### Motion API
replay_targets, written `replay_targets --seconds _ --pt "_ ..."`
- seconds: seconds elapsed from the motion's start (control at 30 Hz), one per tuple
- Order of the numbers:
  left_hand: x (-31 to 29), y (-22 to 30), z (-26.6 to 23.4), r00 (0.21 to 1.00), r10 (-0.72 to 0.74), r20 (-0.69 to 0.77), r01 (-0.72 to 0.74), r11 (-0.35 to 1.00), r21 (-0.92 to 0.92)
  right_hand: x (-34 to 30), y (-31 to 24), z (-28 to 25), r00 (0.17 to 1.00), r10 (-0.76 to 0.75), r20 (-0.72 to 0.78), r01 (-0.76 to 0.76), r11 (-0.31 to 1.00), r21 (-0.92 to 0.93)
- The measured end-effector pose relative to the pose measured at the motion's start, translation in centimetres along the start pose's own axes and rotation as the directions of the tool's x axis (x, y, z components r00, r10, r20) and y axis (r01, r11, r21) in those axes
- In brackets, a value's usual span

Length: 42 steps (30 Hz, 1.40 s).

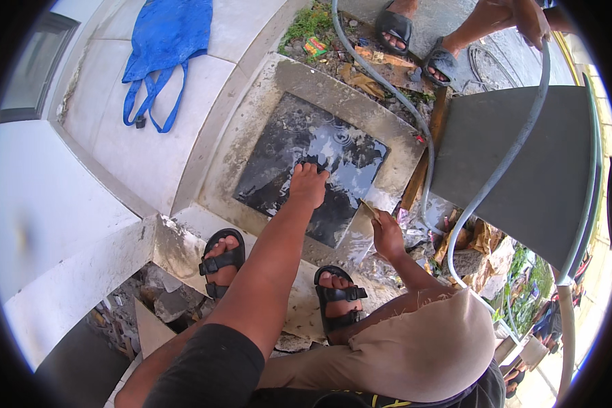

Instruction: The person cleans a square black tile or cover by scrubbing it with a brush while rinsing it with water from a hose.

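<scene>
A dark square panel (279,146), wet and shiny with rippled water, is framed by a pale concrete border (251,88). Over its middle my left hand (309,185) reaches down with bent fingers closed at the wet surface. Something dark shows by the fingertips, too unclear to name. Beside the panel's right edge, my right hand (387,234) pinches a thin, flat, yellowish strip (369,209) that points toward the panel. My sandalled feet (223,262) are planted on the near side of the border.
Another person's hand (529,24) holds a grey hose (523,132) at the upper right, near that person's sandals (394,30). A blue bag (170,34) lies on white tiles. Rubble (170,299) and litter (483,238) flank the border; a dark grey panel (517,160) stands right.
</scene>
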<state>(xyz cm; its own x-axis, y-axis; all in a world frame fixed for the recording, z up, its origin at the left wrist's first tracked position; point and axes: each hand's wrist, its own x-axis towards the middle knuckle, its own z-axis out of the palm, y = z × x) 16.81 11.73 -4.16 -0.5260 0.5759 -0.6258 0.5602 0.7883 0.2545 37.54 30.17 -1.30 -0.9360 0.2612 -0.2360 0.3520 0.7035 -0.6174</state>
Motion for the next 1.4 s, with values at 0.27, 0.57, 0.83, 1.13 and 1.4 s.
replay_targets --seconds 0.27,0.57,0.83,1.13,1.4 --pt "-0.3 -0.8 0.5 0.998 0.018 -0.052 -0.018 1.0 0.002 0.7 4.3 0.0 0.873 0.425 0.24 -0.47 0.596 0.651" --pt "-3.9 -6.2 -4.3 0.834 -0.021 -0.551 -0.088 0.981 -0.171 11.9 6.6 -2.7 0.883 0.403 -0.241 -0.377 0.914 0.15" --pt "-8.5 -22.7 -16.9 0.704 -0.096 -0.704 0.225 0.97 0.092 14.7 -9.7 -7.9 0.822 -0.098 0.561 0.22 0.963 -0.156" --pt "-7.1 -23.4 -15.2 0.698 -0.043 -0.714 0.19 0.973 0.128 22.1 -18.2 4.3 0.267 0.384 0.884 0.438 0.768 -0.467" --pt "-7.5 -23.4 -15.7 0.71 -0.122 -0.693 0.165 0.986 -0.004 12.7 -17.8 12.4 0.912 0.368 0.179 -0.193 0.773 -0.605"
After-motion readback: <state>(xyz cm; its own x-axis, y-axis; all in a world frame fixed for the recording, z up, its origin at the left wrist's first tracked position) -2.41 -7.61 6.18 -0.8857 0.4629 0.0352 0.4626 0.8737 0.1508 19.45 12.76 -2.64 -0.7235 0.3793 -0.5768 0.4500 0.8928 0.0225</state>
